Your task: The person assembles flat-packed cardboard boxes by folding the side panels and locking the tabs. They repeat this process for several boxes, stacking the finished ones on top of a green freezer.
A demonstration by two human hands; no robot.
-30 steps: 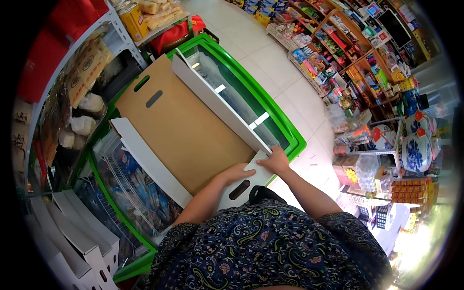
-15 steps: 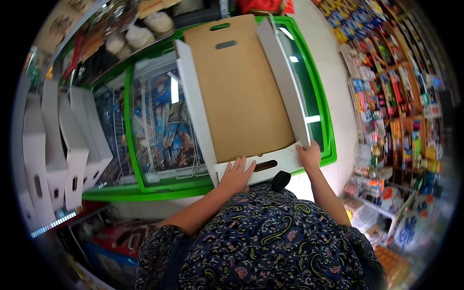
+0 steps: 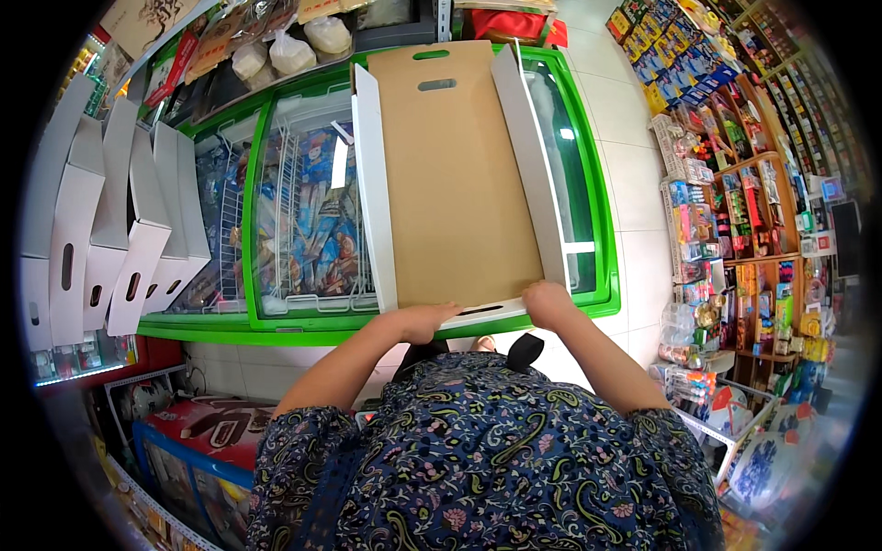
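Note:
A long cardboard box (image 3: 455,184), brown inside and white outside, lies open on the glass top of a green-framed chest freezer (image 3: 303,328). Its two long side walls stand up, while the far end panel with slots stays spread out. My left hand (image 3: 420,322) is closed on the left part of the near end panel (image 3: 482,313), its fingers bent over the top edge. At the near right corner, my right hand (image 3: 548,304) grips the same panel beside the side wall. A slot in this panel shows between my hands.
Several white folded cartons (image 3: 138,262) with handle slots stand at the left. White bags (image 3: 292,52) sit on a ledge behind the freezer. Stocked shelves (image 3: 749,220) line the right side, across a tiled floor (image 3: 634,220). A red-topped case (image 3: 216,432) stands lower left.
The near end panel has been tilted up from leaning outward. My left hand has gone from lying flat on it to gripping its edge; my right hand has shifted left along the corner.

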